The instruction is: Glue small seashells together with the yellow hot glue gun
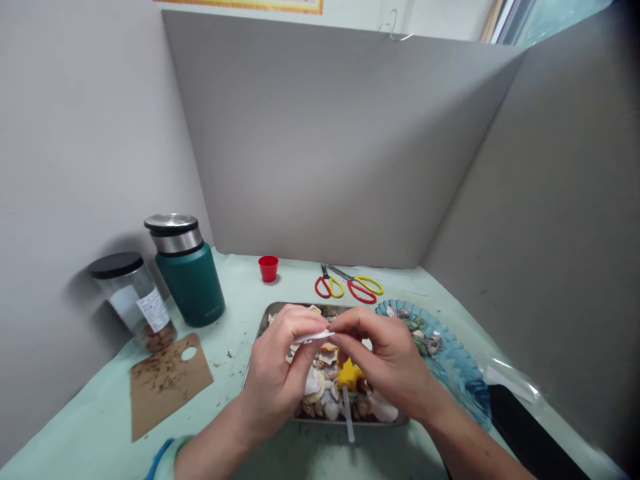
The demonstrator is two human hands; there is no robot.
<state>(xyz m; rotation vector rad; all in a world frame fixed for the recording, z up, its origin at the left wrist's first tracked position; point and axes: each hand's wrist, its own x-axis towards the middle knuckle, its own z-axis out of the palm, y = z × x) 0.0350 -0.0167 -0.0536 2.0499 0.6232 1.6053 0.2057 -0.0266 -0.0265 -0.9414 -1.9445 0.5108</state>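
Observation:
Above a metal tray (pixel 383 423) of seashells (pixel 331 408), my two hands meet at a thin white piece (pixel 314 337), seen nearly edge-on; its exact kind is unclear. My left hand (pixel 280 357) pinches it between thumb and fingers. At its right end, the thumb and forefinger of my right hand (pixel 390 357) are closed on it. Beneath my right hand, a yellow star-shaped piece (pixel 350 373) with a whitish stick (pixel 349 417) lies on the shells, the stick reaching over the tray's near rim. My hands hide part of the tray.
Right of the tray is a blue scalloped plate (pixel 453 357) with shells and green pieces. Behind stand a red cup (pixel 269 269) and two scissors (pixel 330 283) (pixel 363 288). At left are a green flask (pixel 190 283), a clear jar (pixel 137 303) and a brown board (pixel 173 390) with crumbs.

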